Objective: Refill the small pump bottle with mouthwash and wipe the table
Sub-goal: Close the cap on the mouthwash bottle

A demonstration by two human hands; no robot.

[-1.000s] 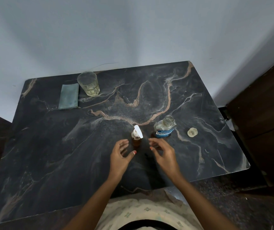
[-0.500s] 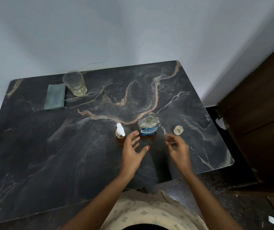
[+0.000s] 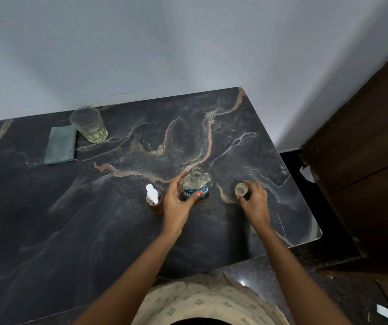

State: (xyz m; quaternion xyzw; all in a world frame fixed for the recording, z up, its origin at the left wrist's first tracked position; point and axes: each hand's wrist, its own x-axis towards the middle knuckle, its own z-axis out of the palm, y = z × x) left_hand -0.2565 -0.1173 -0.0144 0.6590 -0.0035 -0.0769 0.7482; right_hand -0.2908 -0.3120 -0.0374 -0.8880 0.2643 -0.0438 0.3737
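Note:
A small amber pump bottle with a white pump head stands on the dark marble table. Just right of it is the clear mouthwash bottle with a blue label, uncapped and upright. My left hand wraps around that bottle's lower part, thumb across the label. The bottle's clear cap rests on the table further right, and my right hand closes its fingertips on it. A folded grey-green cloth lies at the back left.
A drinking glass with a little yellowish liquid stands beside the cloth near the wall. A dark wooden cabinet rises right of the table. The table's right edge is close to my right hand.
Both hands moved right, away from the pump bottle. The left hand took hold of the mouthwash bottle and the right hand reached the cap. The view shifted right too.

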